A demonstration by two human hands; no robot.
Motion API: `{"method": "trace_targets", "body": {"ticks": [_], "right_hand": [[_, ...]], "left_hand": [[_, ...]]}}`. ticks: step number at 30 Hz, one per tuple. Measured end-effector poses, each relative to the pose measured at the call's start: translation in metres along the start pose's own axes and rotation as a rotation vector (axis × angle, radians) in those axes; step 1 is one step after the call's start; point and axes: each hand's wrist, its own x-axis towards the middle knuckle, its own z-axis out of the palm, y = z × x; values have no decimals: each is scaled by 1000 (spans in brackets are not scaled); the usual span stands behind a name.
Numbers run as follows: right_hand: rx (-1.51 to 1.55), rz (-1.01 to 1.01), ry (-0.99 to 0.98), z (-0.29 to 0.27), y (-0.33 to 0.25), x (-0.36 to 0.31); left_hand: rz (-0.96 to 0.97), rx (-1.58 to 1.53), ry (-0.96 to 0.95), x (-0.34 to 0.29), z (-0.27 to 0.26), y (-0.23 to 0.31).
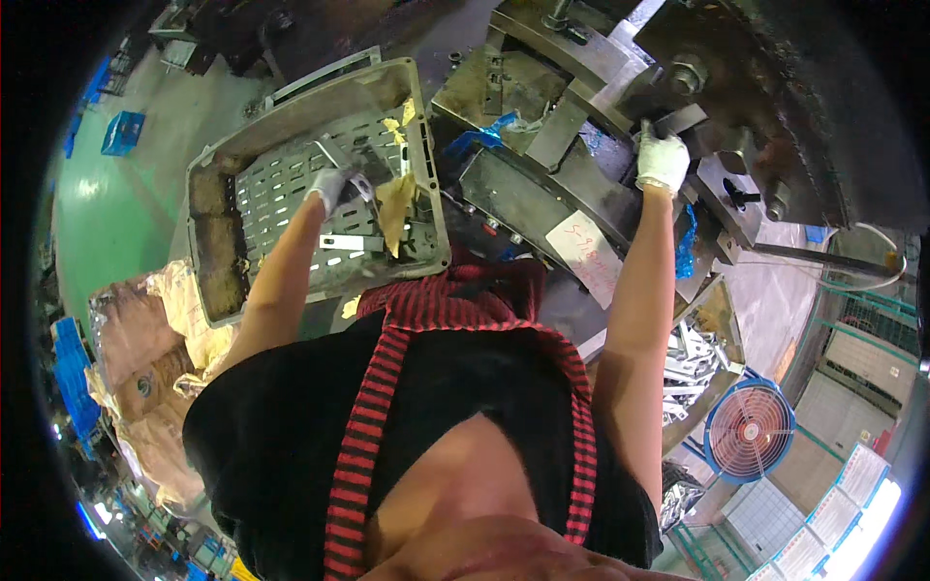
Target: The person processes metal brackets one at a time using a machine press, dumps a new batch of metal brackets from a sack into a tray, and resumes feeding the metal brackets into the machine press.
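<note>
Metal bracket (336, 159), head view (sole view): piece is lying slantwise inside the perforated-floor crate (215, 242) at left, well apart from the tooling at far right. Left hand (329, 186), gloved, is holding over it; fingers appear to be grasping the bracket, though the hand itself is hiding part of the grip. A second bracket (351, 242) is resting on the crate floor, nearer the wearer, just beside torn brown paper (392, 215).

Right hand (663, 163), also gloved, is resting at the die tooling (558, 137), far right, its fingers touching or just beside a grey metal block (681, 119). Whether they are grasping the block or only leaning on it: cannot tell. A handwritten card (584, 254) is lying on the near side of the tooling.

Progress (judgement): work is apparently running mid-batch. Near right, a parts bin (717, 308) is holding a heap of silver metal pieces (690, 363); in the crate, only a couple of brackets are showing. One stock is presumably waiting and the other finished, but nothing visible is settling which is which. Handling of the grasped bracket is seemingly incomplete, since the fingers are gripping it. No bracket is showing clearly in the tooling, where the right hand is covering part of the view. Remaining count: not readable.
</note>
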Motion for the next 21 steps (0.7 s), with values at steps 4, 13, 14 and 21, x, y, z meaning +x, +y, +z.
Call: {"method": "trace_targets", "body": {"ticks": [4,13,14,21], "right_hand": [[52,-103,-40,-6,13,-3],[919,578,-149,22,43,-1],[885,580,-218,15,30,-3],[1128,601,108,-61,29,-64]], "left_hand": [[276,-147,-28,-68,29,95],[577,141,-481,-130,149,189],[663,266,-471,-141,173,194],[1019,438,-423,-146,309,217]]}}
